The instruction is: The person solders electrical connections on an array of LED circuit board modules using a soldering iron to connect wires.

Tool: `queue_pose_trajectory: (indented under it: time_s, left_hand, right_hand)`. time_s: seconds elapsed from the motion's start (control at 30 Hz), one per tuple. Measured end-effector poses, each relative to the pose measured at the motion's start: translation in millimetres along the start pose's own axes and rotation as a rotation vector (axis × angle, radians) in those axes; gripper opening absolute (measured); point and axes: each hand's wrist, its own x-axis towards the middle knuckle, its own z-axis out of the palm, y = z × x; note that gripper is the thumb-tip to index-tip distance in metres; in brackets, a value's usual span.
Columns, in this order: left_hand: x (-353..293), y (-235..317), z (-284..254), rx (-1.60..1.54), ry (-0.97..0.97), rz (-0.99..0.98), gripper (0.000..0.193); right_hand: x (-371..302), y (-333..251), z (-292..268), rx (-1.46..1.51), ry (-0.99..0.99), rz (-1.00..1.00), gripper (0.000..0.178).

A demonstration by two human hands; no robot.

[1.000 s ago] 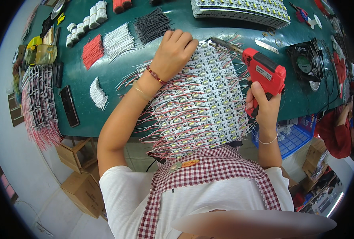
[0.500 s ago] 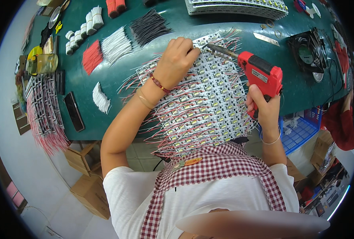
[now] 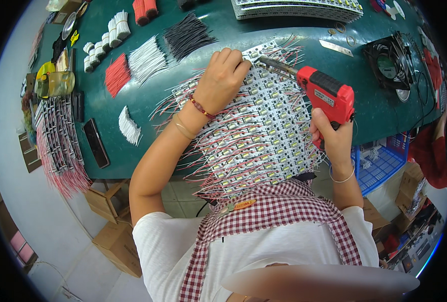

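Note:
My right hand grips the handle of a red and black soldering gun. The gun's thin tip points left and meets the far edge of a panel of white LED boards, close to my left fingertips. My left hand is closed in a pinch over the panel's far left part. Whatever lies between those fingers is hidden. Red and white wires stick out along both sides of the panel, whose near end reaches my checked apron.
Left of the panel lie bundles of red, white and black wires, and a phone. Finished-looking wired boards hang over the left table edge. A black fan and blue basket are at right; stacked panels behind.
The soldering gun has shifted slightly left, its tip a little closer to my left fingers. My left hand keeps its pinch in nearly the same place. The whole view has tilted slightly.

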Motion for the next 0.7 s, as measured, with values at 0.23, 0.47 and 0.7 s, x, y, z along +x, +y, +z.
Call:
queue_pose_trajectory:
  time_s: [0.23, 0.47, 0.7]
  left_hand:
    - [1.4, 3.8, -2.1, 0.014, 0.004, -0.004, 0.02]
    - [0.5, 4.8, -1.5, 0.034, 0.009, -0.003, 0.019]
    - [0.2, 4.4, -1.3, 0.037, 0.0, -0.001, 0.02]
  right_hand:
    - [-0.2, 1.2, 0.0, -0.042, -0.012, -0.006, 0.018]
    - [-3.1, -0.8, 3.6, -0.022, 0.033, -0.013, 0.017]
    - [-2.6, 0.8, 2.4, 0.038, 0.034, -0.012, 0.017]
